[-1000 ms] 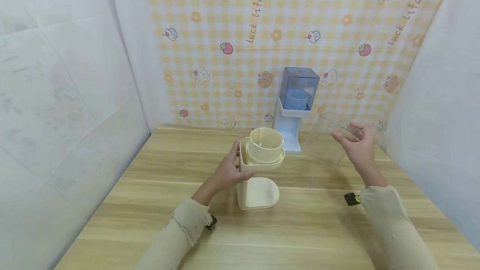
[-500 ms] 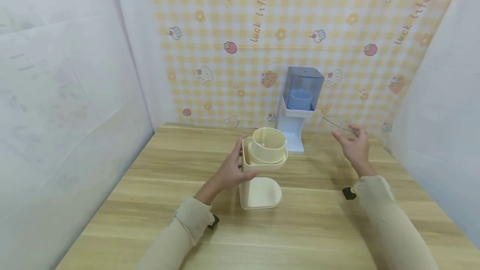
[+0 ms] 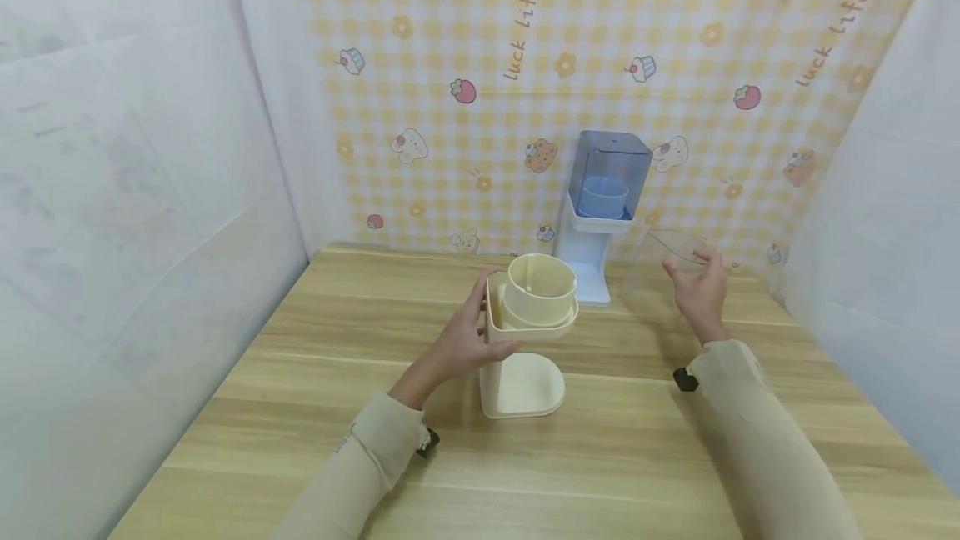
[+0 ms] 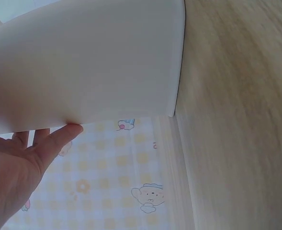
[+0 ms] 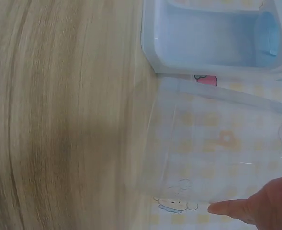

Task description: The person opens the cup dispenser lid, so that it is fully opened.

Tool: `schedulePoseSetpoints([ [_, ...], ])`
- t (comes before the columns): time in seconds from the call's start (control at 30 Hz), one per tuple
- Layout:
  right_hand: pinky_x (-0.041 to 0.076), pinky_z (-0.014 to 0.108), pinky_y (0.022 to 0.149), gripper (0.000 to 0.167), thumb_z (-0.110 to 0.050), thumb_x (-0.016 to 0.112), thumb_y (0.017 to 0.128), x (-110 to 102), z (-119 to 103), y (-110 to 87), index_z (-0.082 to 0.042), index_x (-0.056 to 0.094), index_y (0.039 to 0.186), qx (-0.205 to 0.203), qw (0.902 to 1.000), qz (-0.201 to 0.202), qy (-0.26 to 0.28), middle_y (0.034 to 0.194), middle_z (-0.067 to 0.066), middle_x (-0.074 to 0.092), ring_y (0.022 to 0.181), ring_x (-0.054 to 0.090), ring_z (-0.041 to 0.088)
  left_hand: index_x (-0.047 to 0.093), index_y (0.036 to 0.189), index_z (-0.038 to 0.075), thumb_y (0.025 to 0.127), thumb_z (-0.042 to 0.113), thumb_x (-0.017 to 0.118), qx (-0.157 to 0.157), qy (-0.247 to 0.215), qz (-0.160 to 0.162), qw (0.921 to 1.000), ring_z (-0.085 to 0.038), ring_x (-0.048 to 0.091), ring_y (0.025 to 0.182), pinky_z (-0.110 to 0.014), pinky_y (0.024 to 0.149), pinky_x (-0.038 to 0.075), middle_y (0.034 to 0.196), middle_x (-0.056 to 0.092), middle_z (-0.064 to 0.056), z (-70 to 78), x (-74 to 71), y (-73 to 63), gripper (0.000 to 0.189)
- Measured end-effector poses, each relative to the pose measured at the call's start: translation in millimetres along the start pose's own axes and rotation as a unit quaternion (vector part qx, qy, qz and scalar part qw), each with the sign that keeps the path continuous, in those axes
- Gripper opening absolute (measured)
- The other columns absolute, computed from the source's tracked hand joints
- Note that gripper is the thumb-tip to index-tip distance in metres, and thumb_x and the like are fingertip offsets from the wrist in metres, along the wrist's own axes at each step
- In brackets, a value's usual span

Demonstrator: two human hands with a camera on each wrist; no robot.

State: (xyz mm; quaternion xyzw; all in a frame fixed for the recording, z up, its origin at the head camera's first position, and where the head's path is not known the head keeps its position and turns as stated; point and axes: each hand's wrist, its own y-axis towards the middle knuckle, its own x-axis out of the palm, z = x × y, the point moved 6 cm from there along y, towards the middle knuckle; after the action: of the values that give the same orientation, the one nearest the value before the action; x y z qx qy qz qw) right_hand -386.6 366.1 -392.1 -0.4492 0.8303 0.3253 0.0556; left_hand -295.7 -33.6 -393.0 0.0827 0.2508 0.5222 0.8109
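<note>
A cream dispenser stand [image 3: 522, 386] with a flat rounded base stands on the table in the head view. A round cream cup [image 3: 538, 307] sits in its upper tray. My left hand [image 3: 463, 344] grips the stand's upper part from the left, thumb in front and fingers behind; the left wrist view shows its fingertips on the smooth wall. To the right, my right hand [image 3: 701, 290] holds a clear plastic cover [image 5: 212, 143] with thumb and fingers on opposite sides. In the head view the cover is faint; whether its lower edge touches the table I cannot tell.
At the back, near the patterned cloth, stands a blue-and-white dispenser [image 3: 588, 269] with a translucent blue cover [image 3: 611, 157] and a blue cup inside. The clear cover is close to its right side. White sheets [image 3: 150, 190] wall the wooden table [image 3: 315, 407] left and right.
My right hand, with the clear cover, has shifted slightly left and toward the back, nearer the blue dispenser. My left hand keeps its grip on the cream stand. The head view has turned slightly.
</note>
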Motion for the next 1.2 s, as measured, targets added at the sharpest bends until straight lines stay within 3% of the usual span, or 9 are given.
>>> schedulePoseSetpoints([
  [0.07,0.029,0.051,0.111,0.061,-0.023,0.072,0.092,0.9,1.0,0.9,0.007,0.042,0.136,0.001,1.0,0.005,0.006,0.139,0.026,0.046,0.128,0.039,0.04,0.018,0.155,0.035,0.075,0.024,0.081,-0.001,0.002,-0.001,1.0,-0.03,0.049,0.12,-0.058,0.089,0.051,0.135,0.047,-0.011,0.5,0.2,0.0,0.103],
  [0.13,0.026,0.053,0.113,0.06,-0.022,0.072,0.092,1.9,2.0,1.6,0.006,0.042,0.136,0.003,0.9999,0.007,0.01,0.139,0.026,0.045,0.133,0.036,0.042,0.018,0.155,0.035,0.075,0.026,0.082,0.0,0.004,0.001,1.0,-0.029,0.049,0.12,-0.056,0.089,0.052,0.135,0.048,-0.009,0.7,0.1,0.2,0.103],
  [0.4,0.025,0.05,0.113,0.053,-0.017,0.069,0.094,5.2,4.6,3.0,0.007,0.044,0.134,-0.012,0.9995,0.025,0.013,0.138,0.026,0.045,0.131,0.036,0.041,0.02,0.155,0.031,0.073,0.03,0.083,0.01,0.012,0.008,0.9998,-0.028,0.049,0.118,-0.056,0.087,0.052,0.133,0.049,-0.005,0.7,0.2,2.6,0.104],
  [0.53,0.024,0.05,0.115,0.051,-0.017,0.065,0.097,9.2,6.4,1.9,0.006,0.041,0.136,-0.016,0.9997,0.014,0.013,0.14,0.027,0.041,0.134,0.033,0.041,0.019,0.156,0.027,0.073,0.029,0.083,0.008,0.015,0.006,0.9998,-0.028,0.049,0.117,-0.056,0.087,0.052,0.133,0.049,-0.006,0.5,0.0,2.0,0.104],
  [0.77,0.021,0.051,0.117,0.049,-0.019,0.056,0.101,13.3,6.8,1.9,0.005,0.038,0.14,-0.017,0.9998,0.004,-0.001,0.144,0.028,0.033,0.138,0.028,0.042,0.019,0.152,0.041,0.073,0.026,0.084,0.004,0.017,0.004,0.9999,-0.024,0.05,0.117,-0.055,0.088,0.052,0.133,0.049,-0.002,-1.1,0.0,2.4,0.104],
  [1.2,0.019,0.056,0.117,0.049,-0.013,0.052,0.102,24.4,9.7,7.0,0.002,0.036,0.147,0.001,0.9995,-0.032,-0.008,0.157,0.029,0.014,0.145,0.016,0.045,0.018,0.153,0.041,0.071,0.033,0.084,0.008,0.019,0.008,0.9998,-0.026,0.05,0.117,-0.054,0.088,0.052,0.134,0.05,-0.003,-3.1,-0.9,1.9,0.106],
])
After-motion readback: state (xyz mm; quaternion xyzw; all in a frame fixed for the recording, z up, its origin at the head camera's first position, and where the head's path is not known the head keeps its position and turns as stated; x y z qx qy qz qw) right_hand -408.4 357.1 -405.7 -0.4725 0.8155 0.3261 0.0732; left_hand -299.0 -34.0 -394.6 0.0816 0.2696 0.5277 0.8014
